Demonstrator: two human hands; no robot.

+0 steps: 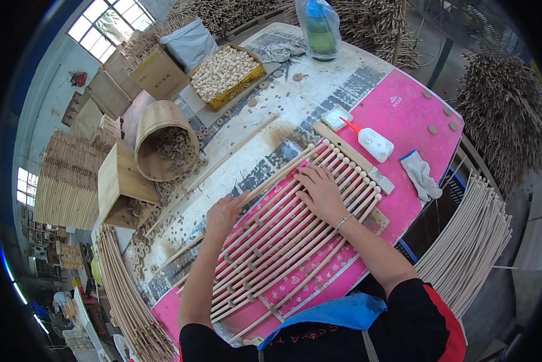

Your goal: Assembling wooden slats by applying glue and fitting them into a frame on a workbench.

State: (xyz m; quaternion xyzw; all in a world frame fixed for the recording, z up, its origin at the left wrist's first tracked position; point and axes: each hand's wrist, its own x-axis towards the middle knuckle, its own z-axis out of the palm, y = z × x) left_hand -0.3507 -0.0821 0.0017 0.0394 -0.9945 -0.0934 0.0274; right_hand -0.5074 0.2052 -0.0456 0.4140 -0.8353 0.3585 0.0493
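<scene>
A row of several long wooden dowels [283, 235], each tipped with a round wooden bead, lies side by side on a pink mat [403, 114] on the worktable. My right hand [320, 192] rests flat, palm down, on top of the dowels near their beaded ends. At the left edge of the row my left hand [222, 214] has its fingers curled around the outermost dowel. A flat wooden strip [350, 157] lies across the bead ends as a stop.
A white glue bottle [372, 142] with a red tip and a white cloth glove [421, 175] lie on the mat. A yellow crate of wooden balls [225, 73], a tipped wooden bucket of rings [162, 142] and a box [123, 184] stand at left. Dowel bundles [470, 241] flank the table.
</scene>
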